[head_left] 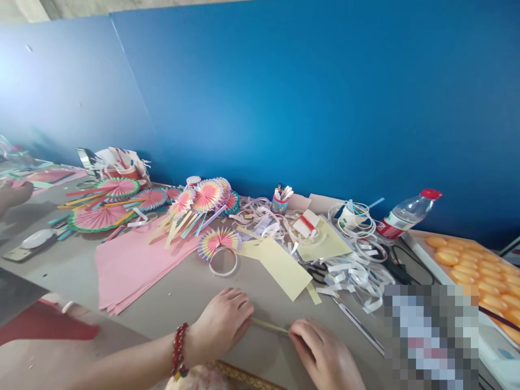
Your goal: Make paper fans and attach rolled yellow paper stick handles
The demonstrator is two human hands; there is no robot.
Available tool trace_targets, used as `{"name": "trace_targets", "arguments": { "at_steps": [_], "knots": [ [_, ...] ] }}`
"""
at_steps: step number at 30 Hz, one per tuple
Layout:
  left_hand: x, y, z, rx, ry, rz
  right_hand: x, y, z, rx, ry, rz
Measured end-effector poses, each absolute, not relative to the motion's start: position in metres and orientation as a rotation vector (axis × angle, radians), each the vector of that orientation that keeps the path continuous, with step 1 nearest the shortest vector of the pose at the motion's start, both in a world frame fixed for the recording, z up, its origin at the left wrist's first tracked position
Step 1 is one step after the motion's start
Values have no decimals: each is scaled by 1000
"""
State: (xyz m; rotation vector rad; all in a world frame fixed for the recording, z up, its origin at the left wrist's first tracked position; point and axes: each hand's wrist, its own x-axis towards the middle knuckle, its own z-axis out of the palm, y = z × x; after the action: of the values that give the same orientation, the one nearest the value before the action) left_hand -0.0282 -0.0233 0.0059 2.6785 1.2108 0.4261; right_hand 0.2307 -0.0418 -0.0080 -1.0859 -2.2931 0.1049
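A narrow pale-yellow paper strip (270, 326) stretches between my two hands, low over the table's front edge. My left hand (221, 320), with a red bead bracelet at the wrist, is closed on one end, its fingertips hidden beneath it. At the other end my right hand (325, 353) pinches the strip between curled fingers. Just beyond them lies a pale-yellow paper sheet (284, 268). Left of that sheet are a half-round pleated paper fan (219, 242) and a white paper-tape ring (223, 274). A craft knife (357, 324) rests near my right hand.
Pink paper sheets (138, 257) and several finished paper fans (209, 195) lie to the left. White strip scraps (353, 276) and scissors (317, 271) are heaped beyond my right hand. A plastic bottle (408, 214) stands at right. Another person's hand (14, 195) shows far left.
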Motion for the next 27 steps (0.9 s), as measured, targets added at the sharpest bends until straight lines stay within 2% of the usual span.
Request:
{"name": "trace_targets", "arguments": {
  "at_steps": [7, 12, 16, 22, 24, 27],
  "knots": [
    [-3, -10, 13, 2768, 1132, 435, 211, -22, 6, -998, -2351, 120],
    [-15, -3, 16, 2663, 1164, 548, 215, -13, 18, -1061, -2411, 202],
    [-44, -3, 16, 2522, 1202, 592, 225, -15, 30, -1209, -2393, 415],
    [-78, -9, 20, 2298, 1239, 445, 241, -9, 37, -1248, -2327, 752],
    [-92, -6, 20, 2226, 1331, 450, 253, 3, 34, -1305, -2248, 654],
    [-111, -1, 17, 2146, 1485, 500, 269, 28, 27, -1421, -2094, 240]
  ]
}}
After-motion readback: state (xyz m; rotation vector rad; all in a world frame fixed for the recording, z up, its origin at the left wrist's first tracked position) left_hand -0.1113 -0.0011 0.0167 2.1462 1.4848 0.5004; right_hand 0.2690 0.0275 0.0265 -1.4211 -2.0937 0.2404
